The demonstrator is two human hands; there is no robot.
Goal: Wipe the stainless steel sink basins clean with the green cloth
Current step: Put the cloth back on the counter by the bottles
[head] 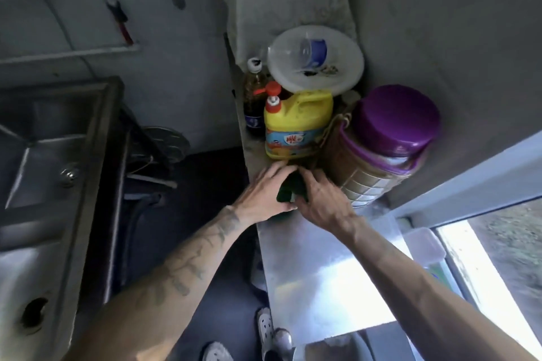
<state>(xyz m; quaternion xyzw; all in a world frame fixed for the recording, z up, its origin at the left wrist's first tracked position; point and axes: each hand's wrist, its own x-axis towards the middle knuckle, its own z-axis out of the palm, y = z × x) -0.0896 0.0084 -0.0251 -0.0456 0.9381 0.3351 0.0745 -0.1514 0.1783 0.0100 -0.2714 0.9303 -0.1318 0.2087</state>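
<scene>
The green cloth is bunched on the steel counter right of centre, just in front of a yellow detergent jug. My left hand and my right hand both grip it, one on each side, and cover most of it. The stainless steel sink lies at the far left, well away from both hands. Its upper basin shows a drain fitting. A second basin below has a dark drain hole.
Behind the cloth stand the yellow detergent jug, a dark bottle, a white lidded tub and a big jar with a purple lid. A wall closes the back; a bright window is at right. Dark floor and white shoes lie between counter and sink.
</scene>
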